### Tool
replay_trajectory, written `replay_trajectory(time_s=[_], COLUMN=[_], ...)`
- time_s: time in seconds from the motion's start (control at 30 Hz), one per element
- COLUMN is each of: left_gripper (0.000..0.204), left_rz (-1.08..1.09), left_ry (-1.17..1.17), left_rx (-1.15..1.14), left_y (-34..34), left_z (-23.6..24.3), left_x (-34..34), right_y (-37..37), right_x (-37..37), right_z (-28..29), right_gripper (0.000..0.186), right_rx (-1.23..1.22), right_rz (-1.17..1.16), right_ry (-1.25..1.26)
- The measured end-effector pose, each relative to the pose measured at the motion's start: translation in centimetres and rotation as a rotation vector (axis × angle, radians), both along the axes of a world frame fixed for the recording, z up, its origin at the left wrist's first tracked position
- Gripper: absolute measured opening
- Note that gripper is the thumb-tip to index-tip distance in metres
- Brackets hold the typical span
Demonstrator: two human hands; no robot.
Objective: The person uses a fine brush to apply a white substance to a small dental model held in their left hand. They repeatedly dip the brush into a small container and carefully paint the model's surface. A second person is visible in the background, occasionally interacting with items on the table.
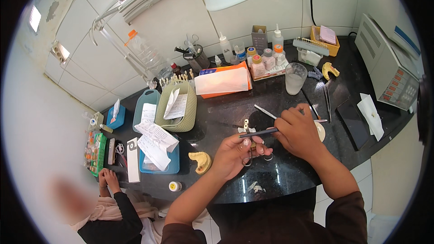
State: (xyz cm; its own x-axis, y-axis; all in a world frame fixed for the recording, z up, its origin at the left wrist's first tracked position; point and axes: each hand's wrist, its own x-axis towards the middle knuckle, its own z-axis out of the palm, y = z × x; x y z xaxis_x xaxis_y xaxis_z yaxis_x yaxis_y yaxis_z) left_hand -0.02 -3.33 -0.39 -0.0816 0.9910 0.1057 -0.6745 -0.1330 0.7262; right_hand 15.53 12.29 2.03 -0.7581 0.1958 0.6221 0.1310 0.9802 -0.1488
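Apparently the work is mid-way: a slim, straight, dark rod (260, 133) is held above the glossy black bench (212, 113), inward of its front edge. The right hand (296, 129) closes its fingers on one end; the left hand's (231, 157) half-curled fingers hold a silver, ring-handled metal clamp (251, 154). How much remains, I cannot tell.

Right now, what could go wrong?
The dark stick in the right hand passes close over the left hand and might slip. The cup of cloudy liquid stands just beyond the right hand; a reach could tip it. The small jar sits near the table edge and might get knocked off.
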Motion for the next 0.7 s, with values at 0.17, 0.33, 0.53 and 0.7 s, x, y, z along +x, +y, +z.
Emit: replay_trajectory(time_s=[0.17, 0.33, 0.53, 0.7], left_gripper=[0.025, 0.025, 0.021, 0.018], left_rz=[0.031, 0.078, 0.16, 0.159], left_ry=[0.042, 0.121, 0.224, 0.224], left_rx=[-0.019, -0.04, -0.078, -0.065], left_y=[0.04, 0.07, 0.05, 0.06], left_z=[0.0, -0.04, 0.06, -0.15], left_x=[0.11, 0.17, 0.16, 0.15], right_y=[0.16, 0.1, -0.06, -0.08], right_x=[0.12, 0.08, -0.01, -0.08], right_z=[0.1, -0.03, -0.18, -0.35], right_gripper=[0.023, 0.022, 0.024, 0.024], right_rx=[-0.018, -0.013, -0.014, -0.011], right_rz=[0.002, 0.005, 0.012, 0.013], right_ry=[-0.016, -0.004, -0.01, -0.017])
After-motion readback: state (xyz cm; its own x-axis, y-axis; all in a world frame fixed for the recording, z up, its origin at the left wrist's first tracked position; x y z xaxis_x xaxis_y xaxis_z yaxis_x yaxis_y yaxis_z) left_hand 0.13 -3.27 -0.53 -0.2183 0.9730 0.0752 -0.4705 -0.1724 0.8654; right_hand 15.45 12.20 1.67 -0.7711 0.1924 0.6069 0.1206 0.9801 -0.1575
